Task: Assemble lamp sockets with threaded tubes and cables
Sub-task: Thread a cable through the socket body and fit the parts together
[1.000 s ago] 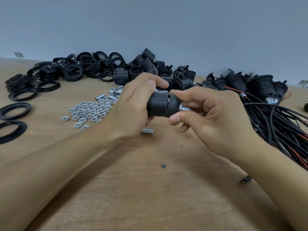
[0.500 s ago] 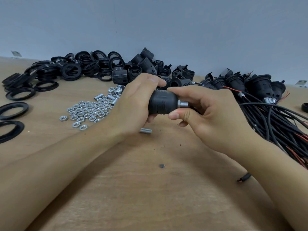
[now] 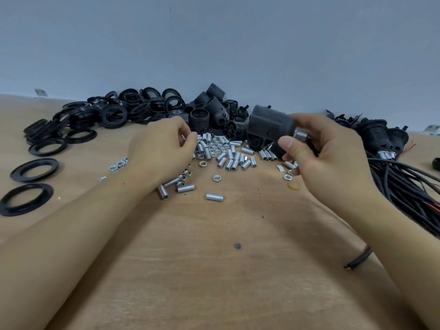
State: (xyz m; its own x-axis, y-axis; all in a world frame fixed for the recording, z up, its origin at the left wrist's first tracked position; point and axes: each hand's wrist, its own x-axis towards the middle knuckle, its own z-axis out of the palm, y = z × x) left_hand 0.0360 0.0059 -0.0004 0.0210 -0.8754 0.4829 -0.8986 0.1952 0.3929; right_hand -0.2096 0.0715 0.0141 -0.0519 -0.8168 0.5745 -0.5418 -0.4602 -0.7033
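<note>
Right hand (image 3: 328, 158) grips a black socket (image 3: 271, 126) lifted off the table (image 3: 214, 270), fingers curled round its end where a metal tube (image 3: 300, 134) sticks out. Left hand (image 3: 162, 146) is down over the loose tubes (image 3: 228, 156) and nuts (image 3: 215, 178), fingers bent; can't tell whether it pinches anything. Beyond them, a socket pile (image 3: 209, 108). Black rings (image 3: 100, 115) heaped far left. Cables (image 3: 404, 184) with fitted sockets lie at right.
</note>
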